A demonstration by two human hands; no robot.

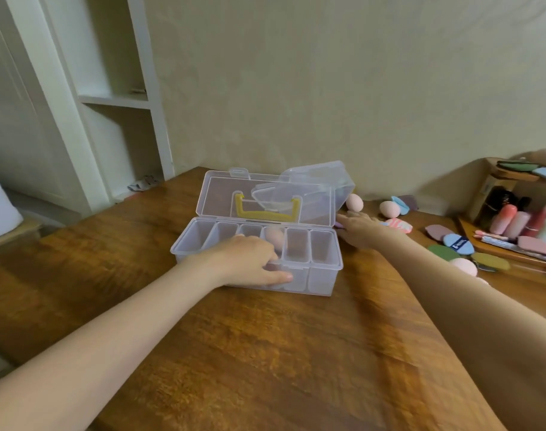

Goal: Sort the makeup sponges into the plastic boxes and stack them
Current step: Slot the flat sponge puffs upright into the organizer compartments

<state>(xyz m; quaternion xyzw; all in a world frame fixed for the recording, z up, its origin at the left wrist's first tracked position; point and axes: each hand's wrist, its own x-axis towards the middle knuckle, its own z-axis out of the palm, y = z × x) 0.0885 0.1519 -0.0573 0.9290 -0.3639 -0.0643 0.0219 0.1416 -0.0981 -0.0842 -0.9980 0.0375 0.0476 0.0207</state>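
Clear box (296,275) sits mid-counter (265,368), lid up, one pink sponge (274,237) in a middle compartment. Left hand (250,259) grips the near rim, thumb on the front wall. Right hand (358,227) reaches flat, fingers extended, holding nothing, toward loose sponges (389,209) far right. Risk: reaching arm clips the raised lid and shifts the box.

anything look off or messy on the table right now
Yes. Only one peach sponge sits in the open compartment box, the rest of whose slots look empty. Sponges and puffs lie scattered on the table to its right, and a second clear box sits tilted behind the lid.
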